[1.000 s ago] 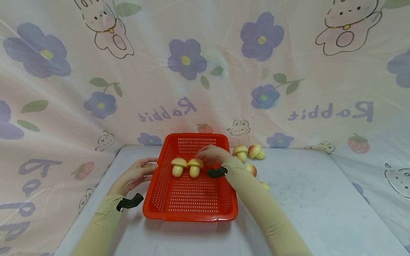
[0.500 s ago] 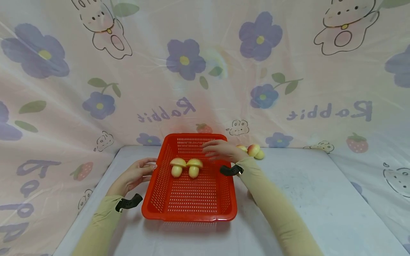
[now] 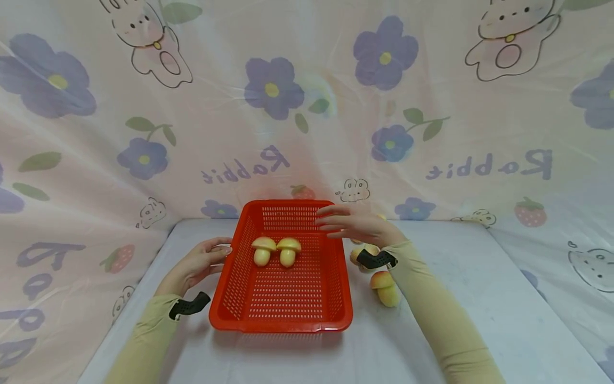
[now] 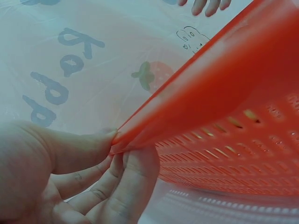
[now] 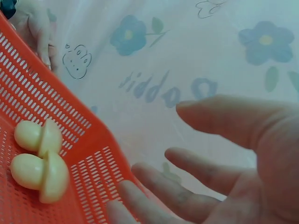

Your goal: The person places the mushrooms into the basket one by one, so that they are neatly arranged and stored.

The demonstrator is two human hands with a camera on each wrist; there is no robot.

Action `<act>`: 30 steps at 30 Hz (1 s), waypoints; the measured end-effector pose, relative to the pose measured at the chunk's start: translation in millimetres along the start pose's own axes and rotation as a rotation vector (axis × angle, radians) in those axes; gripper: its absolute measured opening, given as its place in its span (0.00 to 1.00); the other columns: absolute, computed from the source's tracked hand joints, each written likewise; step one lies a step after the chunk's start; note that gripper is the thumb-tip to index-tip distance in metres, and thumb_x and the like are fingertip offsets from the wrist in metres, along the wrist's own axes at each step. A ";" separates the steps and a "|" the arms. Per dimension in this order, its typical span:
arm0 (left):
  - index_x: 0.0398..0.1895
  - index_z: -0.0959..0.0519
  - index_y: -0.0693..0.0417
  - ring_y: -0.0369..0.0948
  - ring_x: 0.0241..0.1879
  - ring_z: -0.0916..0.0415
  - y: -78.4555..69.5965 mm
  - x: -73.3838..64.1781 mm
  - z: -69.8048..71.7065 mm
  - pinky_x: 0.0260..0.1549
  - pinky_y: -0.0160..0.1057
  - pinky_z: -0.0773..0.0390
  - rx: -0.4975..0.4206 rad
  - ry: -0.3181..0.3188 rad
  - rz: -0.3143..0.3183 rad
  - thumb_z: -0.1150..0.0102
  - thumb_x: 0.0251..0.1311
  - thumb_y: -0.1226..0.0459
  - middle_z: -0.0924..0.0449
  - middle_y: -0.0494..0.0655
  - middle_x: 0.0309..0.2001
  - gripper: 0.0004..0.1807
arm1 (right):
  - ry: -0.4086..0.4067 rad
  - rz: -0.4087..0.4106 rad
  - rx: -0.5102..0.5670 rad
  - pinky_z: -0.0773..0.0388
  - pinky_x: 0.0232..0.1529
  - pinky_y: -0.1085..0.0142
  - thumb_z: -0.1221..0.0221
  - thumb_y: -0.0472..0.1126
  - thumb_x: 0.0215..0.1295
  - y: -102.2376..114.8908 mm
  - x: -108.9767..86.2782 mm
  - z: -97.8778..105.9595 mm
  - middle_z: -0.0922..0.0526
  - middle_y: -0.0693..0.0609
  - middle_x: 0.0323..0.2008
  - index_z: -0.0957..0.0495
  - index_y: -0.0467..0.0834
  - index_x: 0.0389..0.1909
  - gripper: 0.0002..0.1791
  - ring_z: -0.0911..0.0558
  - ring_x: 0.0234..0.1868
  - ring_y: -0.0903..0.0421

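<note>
Two toy mushrooms with yellowish caps, one (image 3: pixel 262 256) on the left and one (image 3: pixel 288 257) on the right, lie side by side in a red plastic basket (image 3: pixel 283 326). My left hand (image 3: pixel 200 262) pinches the basket's left rim between thumb and fingers, as the left wrist view shows close up. Over the far right rim hovers my right hand (image 3: pixel 357 223), fingers extended and apart, holding nothing. In the right wrist view its fingers (image 5: pixel 177 186) overlap the basket's edge, with the mushroom pair (image 5: pixel 53 177) off to the left.
Several more mushrooms lie on the white table right of the basket. The nearest one (image 3: pixel 385 289) has a reddish cap; another (image 3: pixel 363 257) is partly behind the right wrist's black strap (image 3: pixel 376 260). A printed curtain (image 3: pixel 307 106) rises behind the table.
My right hand has drawn back from inside the basket to the right, its fingers straightening. Mushrooms under that forearm have come into view. The left hand keeps its hold on the rim.
</note>
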State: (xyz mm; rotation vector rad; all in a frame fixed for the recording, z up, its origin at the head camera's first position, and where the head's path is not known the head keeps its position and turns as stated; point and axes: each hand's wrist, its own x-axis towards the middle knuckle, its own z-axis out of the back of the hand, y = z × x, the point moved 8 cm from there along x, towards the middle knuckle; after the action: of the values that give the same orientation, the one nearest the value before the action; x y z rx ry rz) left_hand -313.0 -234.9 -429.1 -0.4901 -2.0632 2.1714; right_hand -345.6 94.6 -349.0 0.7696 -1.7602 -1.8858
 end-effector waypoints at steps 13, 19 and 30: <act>0.69 0.42 0.63 0.45 0.44 0.20 2.2 2.0 2.1 0.44 0.44 0.20 0.014 -0.018 0.019 0.47 0.69 0.63 0.23 0.53 0.49 0.29 | 0.001 0.047 -0.003 0.33 0.60 0.48 0.49 0.37 0.72 -7.0 -42.5 23.0 0.35 0.32 0.63 0.38 0.38 0.67 0.24 0.34 0.63 0.35; 0.69 0.42 0.63 0.45 0.43 0.20 2.9 2.0 1.6 0.44 0.44 0.20 0.005 -0.016 0.018 0.47 0.69 0.63 0.23 0.54 0.49 0.29 | -0.030 0.030 0.015 0.36 0.62 0.47 0.49 0.38 0.72 -16.1 -56.8 35.0 0.32 0.35 0.63 0.37 0.38 0.66 0.23 0.29 0.62 0.42; 0.69 0.43 0.66 0.43 0.42 0.20 -0.4 -1.0 -0.6 0.42 0.43 0.20 -0.001 0.003 0.004 0.48 0.69 0.64 0.22 0.53 0.48 0.29 | -0.084 0.002 -0.019 0.40 0.63 0.42 0.52 0.40 0.74 -42.1 -91.4 61.2 0.29 0.38 0.61 0.41 0.35 0.67 0.24 0.33 0.64 0.37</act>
State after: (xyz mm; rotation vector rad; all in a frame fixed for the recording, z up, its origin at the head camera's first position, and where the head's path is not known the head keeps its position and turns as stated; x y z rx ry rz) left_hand -312.0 -234.6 -428.6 -0.4972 -2.0644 2.1703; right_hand -316.0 204.3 -380.1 0.6907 -1.7900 -1.9572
